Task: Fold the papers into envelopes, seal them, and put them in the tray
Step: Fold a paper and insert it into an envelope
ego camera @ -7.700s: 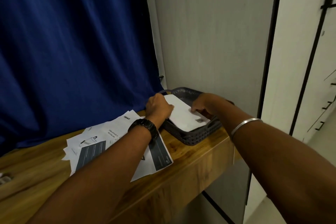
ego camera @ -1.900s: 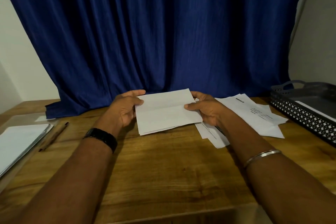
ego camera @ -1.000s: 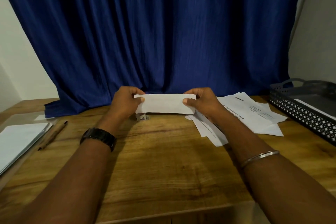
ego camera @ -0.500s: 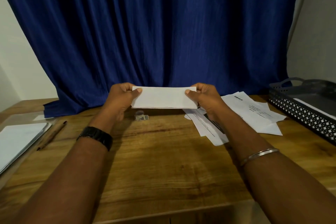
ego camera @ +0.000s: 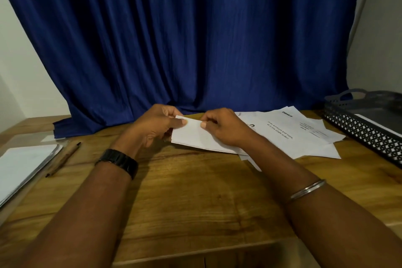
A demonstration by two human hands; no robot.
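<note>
While the left hand (ego camera: 155,125) and right hand (ego camera: 221,128) each pinched the top edge of the folded paper (ego camera: 195,139) at twelve o'clock over the counter (ego camera: 195,191), folding seemed underway; next, its flap likely needed creasing and sealing before the tray (ego camera: 359,128) at two o'clock.

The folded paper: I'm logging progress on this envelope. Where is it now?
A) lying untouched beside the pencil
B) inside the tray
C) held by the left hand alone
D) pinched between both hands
D: the left hand and the right hand each pinch the folded paper near its top edge.
</note>
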